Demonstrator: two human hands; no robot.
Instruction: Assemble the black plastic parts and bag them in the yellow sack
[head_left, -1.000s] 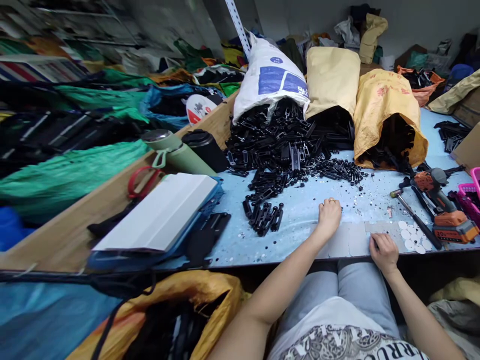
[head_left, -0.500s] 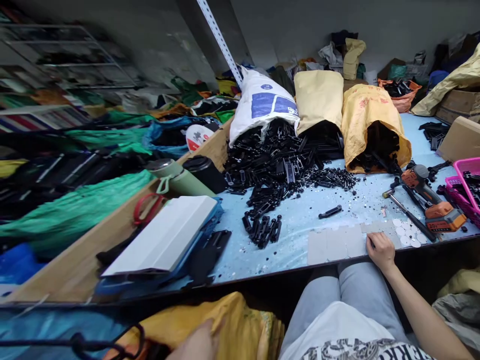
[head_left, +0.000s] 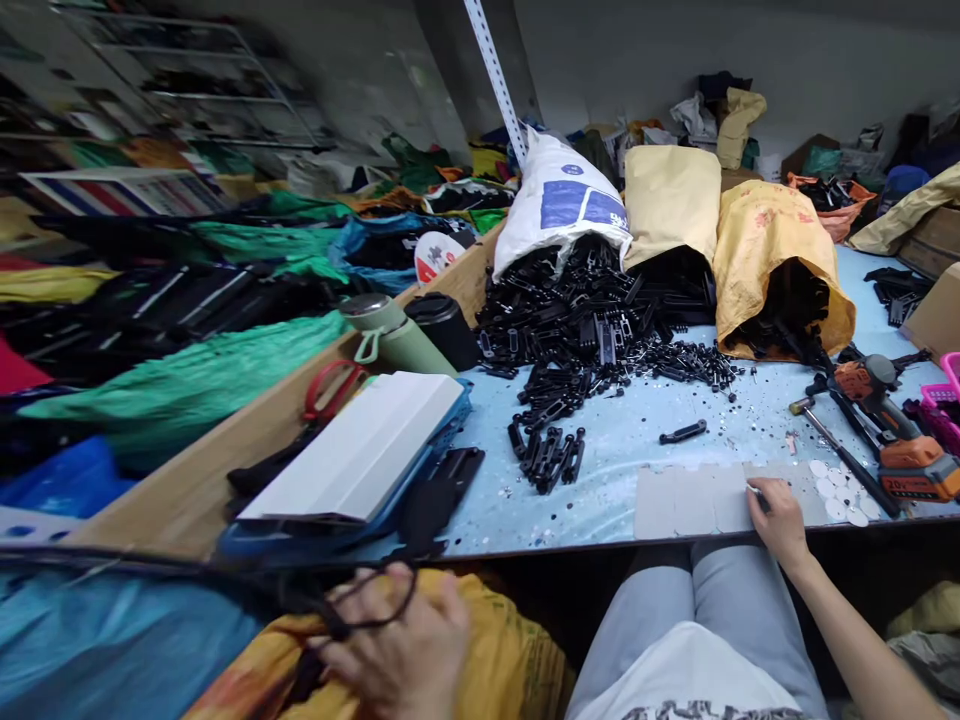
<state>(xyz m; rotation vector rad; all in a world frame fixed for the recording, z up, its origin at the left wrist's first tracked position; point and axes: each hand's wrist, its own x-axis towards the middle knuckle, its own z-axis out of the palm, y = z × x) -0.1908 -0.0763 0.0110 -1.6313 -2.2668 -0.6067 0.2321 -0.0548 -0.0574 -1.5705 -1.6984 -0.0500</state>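
My left hand [head_left: 409,650] is down below the table's front edge, fingers curled on the rim of a yellow sack [head_left: 517,650] and a black cord [head_left: 225,585] looped over it. On the grey sheet [head_left: 690,500] at the table's near edge rests my right hand [head_left: 776,515], pinching a small thin item I cannot make out. A single black plastic part [head_left: 682,432] lies on the blue tabletop [head_left: 615,470] just beyond that sheet. Farther back, a heap of black plastic parts [head_left: 592,320] spills from a white sack [head_left: 559,200].
Two yellow sacks [head_left: 780,260] lie open at the back. An orange drill [head_left: 892,420], a hammer [head_left: 844,450] and white discs [head_left: 840,490] are at the right. A white board [head_left: 360,455], red scissors [head_left: 330,385] and a green flask [head_left: 390,335] sit left. A pink basket [head_left: 945,400] is far right.
My left hand left the tabletop, dropped below the table's edge and took hold of the yellow sack's rim, leaving one black part on the table. My right hand stayed on the grey sheet.
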